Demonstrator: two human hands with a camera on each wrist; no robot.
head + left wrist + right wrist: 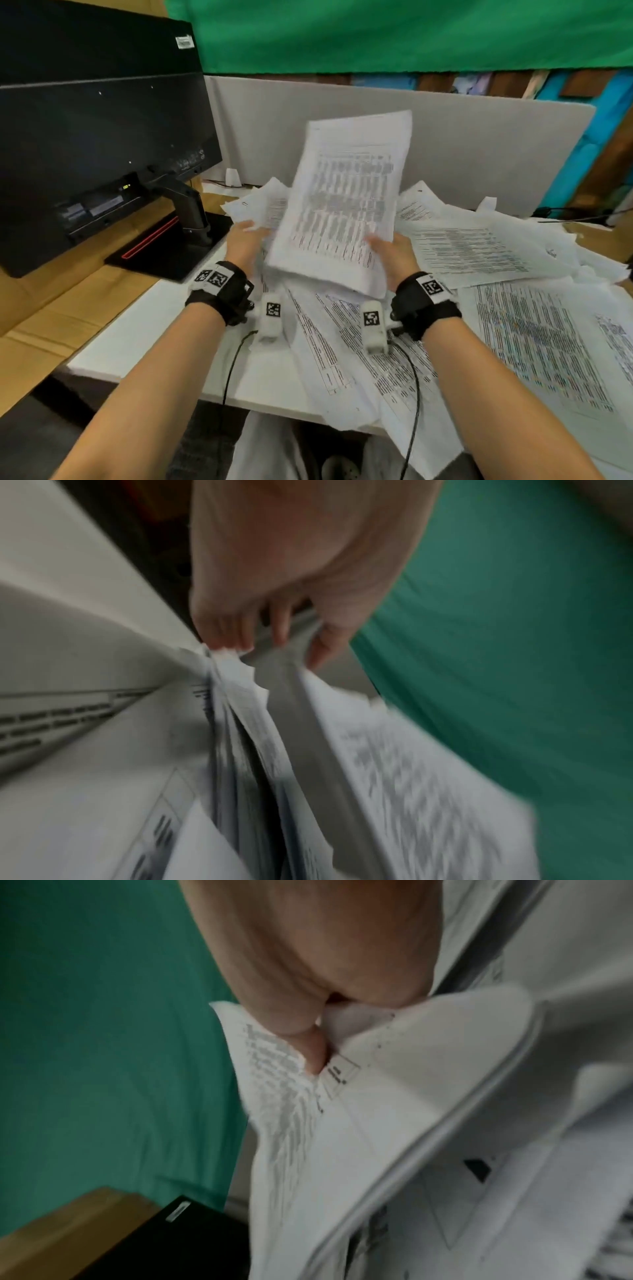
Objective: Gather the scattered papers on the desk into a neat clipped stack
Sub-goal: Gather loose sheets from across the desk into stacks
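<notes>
Paper stack [339,202] tilted up right of monitor [96,144]: light, floppy, slippery. Left hand [245,241], right hand [394,251] pinch lower side edges; grip firm, sheets may fan.

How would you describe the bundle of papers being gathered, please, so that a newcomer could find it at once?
Start at the black monitor on the left, then look right to the middle of the paper-strewn desk. The stack of papers is raised and tilted, the left hand and right hand gripping its near corners. Unlike the loose sheets lying flat, it is lifted.
</notes>
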